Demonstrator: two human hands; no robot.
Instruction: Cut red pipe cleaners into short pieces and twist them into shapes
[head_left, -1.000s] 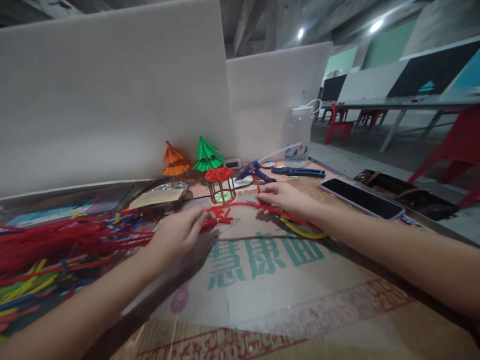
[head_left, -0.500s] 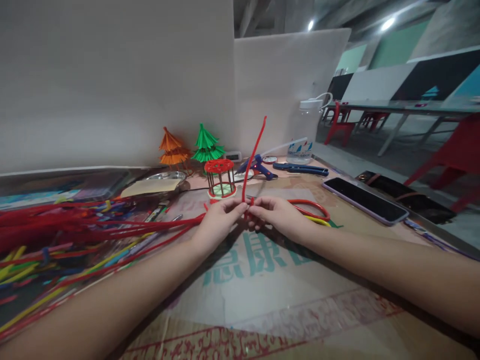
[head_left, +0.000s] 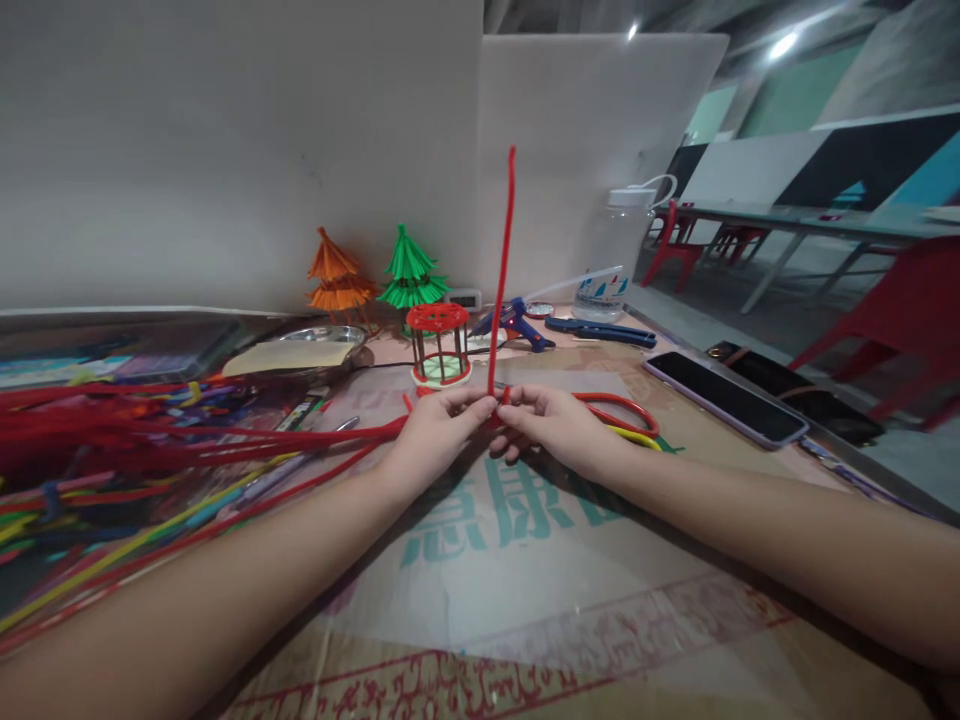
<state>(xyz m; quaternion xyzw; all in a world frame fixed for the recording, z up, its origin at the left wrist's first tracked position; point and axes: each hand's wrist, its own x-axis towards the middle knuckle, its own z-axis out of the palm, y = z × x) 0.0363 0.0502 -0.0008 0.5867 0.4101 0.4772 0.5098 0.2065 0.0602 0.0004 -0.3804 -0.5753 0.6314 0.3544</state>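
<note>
A red pipe cleaner [head_left: 502, 270] rises almost straight up from between my fingertips. My left hand [head_left: 448, 428] pinches it near its lower end. Close against it, my right hand [head_left: 544, 422] pinches a short bent red end of what looks like the same pipe cleaner; the fingers partly hide the join. Just behind my hands stands a small round frame [head_left: 439, 345] with a red top ring, brown posts and a pale green base. Red and yellow pipe cleaners [head_left: 626, 410] curve out on the table beyond my right hand.
A heap of coloured pipe cleaners [head_left: 90, 450] covers the left. Behind stand orange [head_left: 337, 270] and green [head_left: 410, 265] tiered roof models, a blue glue gun [head_left: 517, 325], a water bottle [head_left: 609, 250] and blue-handled pliers [head_left: 600, 331]. A phone [head_left: 726, 398] lies at right.
The red pipe cleaner has swung from leaning right to nearly upright, and more of it shows above my fingers. Both hands stay pinched together; the view has shifted slightly.
</note>
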